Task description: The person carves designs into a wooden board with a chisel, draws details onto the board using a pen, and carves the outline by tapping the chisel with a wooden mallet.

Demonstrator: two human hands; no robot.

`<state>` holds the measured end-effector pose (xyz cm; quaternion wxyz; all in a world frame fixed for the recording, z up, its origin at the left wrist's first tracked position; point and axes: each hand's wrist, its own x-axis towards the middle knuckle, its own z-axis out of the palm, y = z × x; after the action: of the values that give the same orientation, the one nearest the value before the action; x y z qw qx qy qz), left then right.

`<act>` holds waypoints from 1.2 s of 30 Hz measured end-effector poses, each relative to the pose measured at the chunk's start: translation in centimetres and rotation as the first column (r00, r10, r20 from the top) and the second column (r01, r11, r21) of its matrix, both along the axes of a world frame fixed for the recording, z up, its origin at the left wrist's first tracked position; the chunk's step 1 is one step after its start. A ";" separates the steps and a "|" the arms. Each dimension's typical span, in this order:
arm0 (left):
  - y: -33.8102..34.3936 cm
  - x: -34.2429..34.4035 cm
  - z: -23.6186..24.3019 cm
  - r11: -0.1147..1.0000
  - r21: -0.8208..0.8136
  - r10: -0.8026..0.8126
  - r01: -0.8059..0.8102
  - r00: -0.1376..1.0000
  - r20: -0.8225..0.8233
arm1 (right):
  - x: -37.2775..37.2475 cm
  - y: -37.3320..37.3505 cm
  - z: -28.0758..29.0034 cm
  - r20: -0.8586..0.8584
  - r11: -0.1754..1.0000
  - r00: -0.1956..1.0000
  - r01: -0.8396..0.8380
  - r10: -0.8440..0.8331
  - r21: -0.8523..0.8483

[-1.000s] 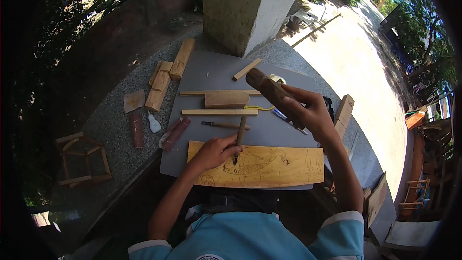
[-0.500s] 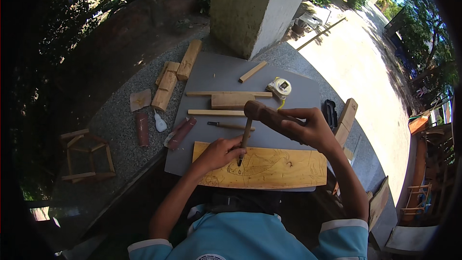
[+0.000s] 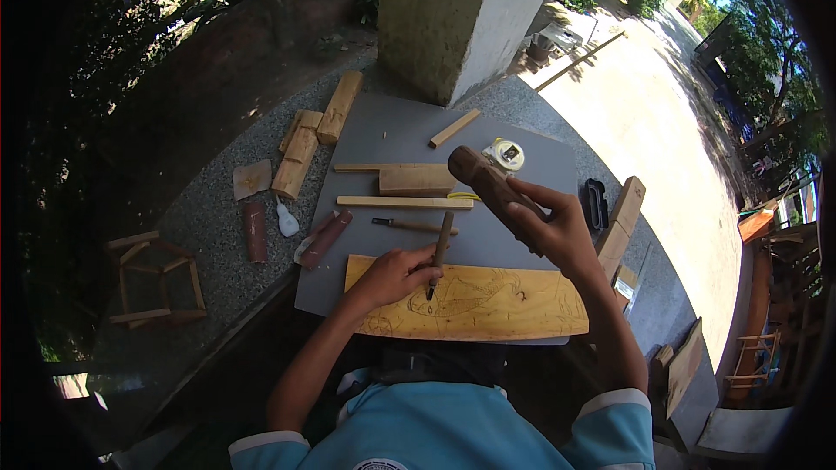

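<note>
In the head view, the left hand's (image 3: 392, 278) grip is wrapped around a near-upright chisel (image 3: 443, 239), its dark tip at the fish outline on a yellow wooden board (image 3: 501, 309); the board lies along the near edge of the grey surface (image 3: 522, 246); the right hand's (image 3: 562, 231) grip grasps a tilted wooden mallet (image 3: 489, 184), apart from the chisel's top; beyond the board lies a second chisel (image 3: 418, 226).

Shown are 2 hands (image 3: 396, 277), 2 chisels (image 3: 441, 248), 1 mallet (image 3: 490, 186) and 1 yellow board (image 3: 522, 313). Also present: 1 tape measure (image 3: 504, 155), 2 brown rolls (image 3: 255, 233), 1 bottle (image 3: 287, 221), 1 pillar (image 3: 425, 22).
</note>
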<state>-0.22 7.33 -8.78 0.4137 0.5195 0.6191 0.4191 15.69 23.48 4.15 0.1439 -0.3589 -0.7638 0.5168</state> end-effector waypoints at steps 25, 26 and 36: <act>-2.5 -0.7 2.2 0.955 -0.044 0.269 -0.293 0.793 0.546 | 9.9 -4.8 -11.9 -0.333 0.879 0.825 0.362 -0.457 -0.311; -2.5 -0.5 2.3 0.951 -0.040 0.283 -0.308 0.807 0.518 | 10.0 -4.8 -12.3 -0.331 0.876 0.823 0.361 -0.461 -0.321; -3.1 0.5 0.7 0.949 0.002 0.284 -0.314 0.860 0.424 | 9.7 -4.9 -11.0 -0.272 0.769 0.792 0.346 -0.546 -0.537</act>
<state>0.33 4.28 -8.04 0.4482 0.3293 0.5736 0.6014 25.36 18.61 -6.88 0.3340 -0.4397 -0.4597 0.6955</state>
